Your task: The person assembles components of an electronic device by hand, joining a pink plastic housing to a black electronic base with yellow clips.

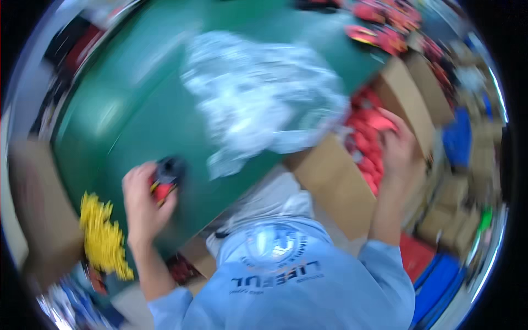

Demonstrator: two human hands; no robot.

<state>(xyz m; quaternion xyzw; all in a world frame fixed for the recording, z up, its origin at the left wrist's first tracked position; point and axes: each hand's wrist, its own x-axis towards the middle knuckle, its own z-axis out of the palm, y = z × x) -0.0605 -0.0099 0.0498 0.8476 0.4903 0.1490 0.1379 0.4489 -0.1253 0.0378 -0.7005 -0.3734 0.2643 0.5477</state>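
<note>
My left hand is over the green table, its fingers closed round a small red and black item with yellow edging; its exact kind is blurred. At the right, my right hand reaches into an open cardboard box. A red piece shows at its fingertips, held between thumb and fingers. Many similar red pieces fill the box beneath, too smeared to name. Between my hands, toward the far side, lies a crumpled clear plastic bag.
Yellow strips lie bunched at the left edge of the green table, beside a cardboard box. Red and black items are piled at the far right. Cartons and blue bins stand beyond my right arm.
</note>
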